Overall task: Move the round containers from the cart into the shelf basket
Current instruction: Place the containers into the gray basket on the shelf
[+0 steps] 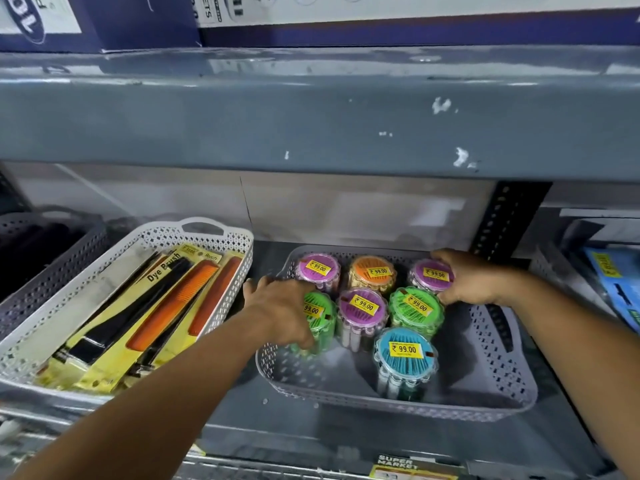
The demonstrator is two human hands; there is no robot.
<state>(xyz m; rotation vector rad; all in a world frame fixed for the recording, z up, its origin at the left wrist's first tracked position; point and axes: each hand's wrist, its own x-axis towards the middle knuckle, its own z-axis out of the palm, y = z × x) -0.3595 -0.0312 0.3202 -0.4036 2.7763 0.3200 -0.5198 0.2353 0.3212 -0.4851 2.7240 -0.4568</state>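
Observation:
A grey perforated shelf basket holds several round containers with coloured lids and yellow price stickers. My left hand is wrapped around a green-lidded container at the basket's left side. My right hand grips a purple-lidded container at the back right corner. Between them stand a purple-lidded one, an orange-lidded one, another purple one and a green one. A blue-lidded container stands alone nearer the front. The cart is out of view.
A white basket with combs and dye brushes sits to the left. A dark basket is at far left. A grey shelf board hangs low overhead. A black perforated upright stands behind the right side, with blue packs beyond.

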